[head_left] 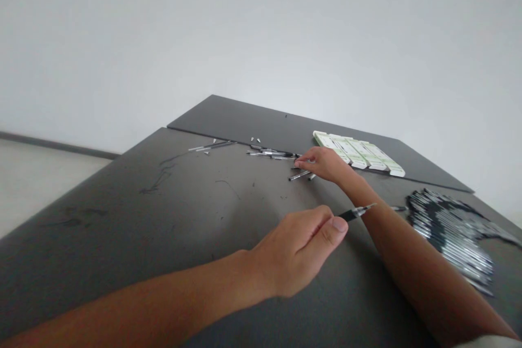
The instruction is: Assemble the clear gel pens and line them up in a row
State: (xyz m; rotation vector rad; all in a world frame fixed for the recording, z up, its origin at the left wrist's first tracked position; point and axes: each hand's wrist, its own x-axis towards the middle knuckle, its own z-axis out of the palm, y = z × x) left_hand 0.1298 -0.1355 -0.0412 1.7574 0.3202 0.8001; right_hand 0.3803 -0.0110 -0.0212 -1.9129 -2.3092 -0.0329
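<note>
My left hand point(302, 247) is closed round a pen point(354, 213), its clear pointed end sticking out to the right past my thumb. Farther off, my right hand point(322, 163) reaches over the table with thumb and fingertips pinched together beside a loose group of pens point(269, 153). What the pinch holds, if anything, is too small to make out. Just below those fingertips lies a short pen part point(299, 175). At the right, a large pile of clear and black pens point(460, 239) spreads beyond my right forearm.
Flat white and green cartons point(359, 152) lie behind my right hand, across the seam of the dark table point(183, 201). Thin rods point(212, 146) and small pale tips point(258, 140) lie at the far left of the pens. A white wall stands behind.
</note>
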